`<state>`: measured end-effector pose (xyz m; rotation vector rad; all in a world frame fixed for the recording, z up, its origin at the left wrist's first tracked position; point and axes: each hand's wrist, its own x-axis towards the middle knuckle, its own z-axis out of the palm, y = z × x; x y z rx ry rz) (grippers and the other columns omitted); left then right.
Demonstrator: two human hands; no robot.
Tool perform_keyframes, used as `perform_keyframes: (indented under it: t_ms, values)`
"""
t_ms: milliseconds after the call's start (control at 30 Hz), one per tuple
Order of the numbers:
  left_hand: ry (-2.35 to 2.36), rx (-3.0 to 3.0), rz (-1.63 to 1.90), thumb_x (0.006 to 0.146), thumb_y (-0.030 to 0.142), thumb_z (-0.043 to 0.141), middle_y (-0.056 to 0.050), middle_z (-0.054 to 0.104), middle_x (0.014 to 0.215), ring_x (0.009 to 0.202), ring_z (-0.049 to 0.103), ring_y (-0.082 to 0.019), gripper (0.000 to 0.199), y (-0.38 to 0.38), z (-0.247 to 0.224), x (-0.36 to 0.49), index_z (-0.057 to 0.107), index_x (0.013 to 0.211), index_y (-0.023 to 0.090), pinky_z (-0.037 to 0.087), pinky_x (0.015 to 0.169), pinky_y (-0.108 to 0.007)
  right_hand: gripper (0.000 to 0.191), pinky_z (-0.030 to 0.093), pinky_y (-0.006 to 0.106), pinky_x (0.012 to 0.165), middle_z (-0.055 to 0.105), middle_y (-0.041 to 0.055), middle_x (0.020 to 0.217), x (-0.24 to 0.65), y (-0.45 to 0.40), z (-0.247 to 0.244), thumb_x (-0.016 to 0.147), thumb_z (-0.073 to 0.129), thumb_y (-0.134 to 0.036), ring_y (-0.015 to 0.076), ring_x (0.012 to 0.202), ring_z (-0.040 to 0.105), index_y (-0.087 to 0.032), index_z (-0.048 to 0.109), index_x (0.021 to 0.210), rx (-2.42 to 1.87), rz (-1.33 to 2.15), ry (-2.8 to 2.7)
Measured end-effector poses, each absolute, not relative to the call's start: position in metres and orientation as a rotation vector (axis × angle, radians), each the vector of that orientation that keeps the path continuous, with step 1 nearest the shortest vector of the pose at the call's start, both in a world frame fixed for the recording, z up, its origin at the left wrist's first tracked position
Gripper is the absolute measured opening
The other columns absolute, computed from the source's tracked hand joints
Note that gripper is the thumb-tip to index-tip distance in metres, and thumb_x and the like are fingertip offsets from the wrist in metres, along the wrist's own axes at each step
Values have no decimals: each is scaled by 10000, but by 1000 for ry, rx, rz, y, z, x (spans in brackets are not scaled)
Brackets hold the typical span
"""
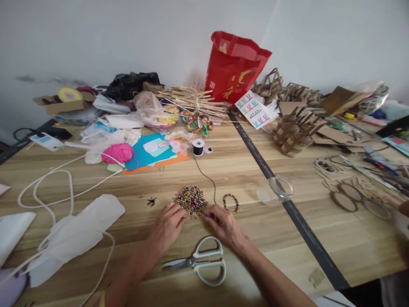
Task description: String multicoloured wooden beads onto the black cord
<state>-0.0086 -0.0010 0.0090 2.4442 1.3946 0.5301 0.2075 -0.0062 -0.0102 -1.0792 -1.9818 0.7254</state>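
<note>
A heap of small multicoloured beads (191, 199) lies on the wooden table. At its left edge is my left hand (169, 224), fingers curled down and tips against the beads; anything between them is too small to make out. My right hand (225, 224) is pinched at the heap's right edge, on a thin black cord (209, 179). That cord runs back to a white spool wound with black (198, 147). Just beyond my right hand rests a beaded bracelet (230, 203). Scissors with pale handles (200, 262) lie spread between my forearms.
Short black pieces (151, 201) lie left of the beads. Pink yarn (117, 153), blue sheets (140, 153) and a white cable (70, 187) are further left. A clear round container (281, 189) sits to the right. Behind stand a red bag (236, 68) and small woven baskets (292, 134).
</note>
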Motion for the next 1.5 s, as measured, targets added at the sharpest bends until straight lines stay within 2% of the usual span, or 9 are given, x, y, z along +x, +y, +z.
perform_keyframes:
  t_ms: [133,467,900,1067,1267,1500]
  values:
    - [1314,2503,464,848,84,502,-60,633,809,831,561,-226,176,-1,5,8,640,773,165,482,776,-369,124,426,210,588,586,23,705,201,-7,-15,889,503,-222,130,636,547,-173,566,793,-1075,732,-1938]
    - [1294,2506,556,902,144,463,-45,584,771,815,532,-215,225,0,-10,18,632,756,172,463,775,-356,147,441,218,618,614,25,730,196,-8,-24,889,503,-203,134,664,572,-175,592,776,-1119,729,-1945]
    - [1300,2468,619,875,112,473,-47,599,778,803,544,-213,213,-2,-11,17,619,734,175,464,794,-364,107,379,190,520,586,-4,646,192,-7,-28,855,494,-197,113,559,531,-172,577,793,-1244,696,-1989]
    - [1352,2182,755,802,86,535,-59,655,785,794,588,-205,151,-1,-8,12,645,734,163,478,745,-327,119,368,186,518,569,-15,625,194,-5,-27,855,503,-216,107,545,508,-169,577,775,-1246,759,-1963]
    - [1259,1649,856,725,153,557,-8,620,605,561,555,-136,90,3,-10,3,640,694,136,439,545,-228,169,370,182,534,574,-11,637,195,-3,-26,875,505,-251,105,570,505,-160,584,757,-1176,858,-1917]
    - [1105,1408,809,646,195,626,17,564,577,540,495,-107,76,8,-18,2,613,672,125,383,520,-205,153,384,200,584,588,11,689,197,-4,-24,873,507,-230,118,620,520,-160,595,769,-1094,925,-1965]
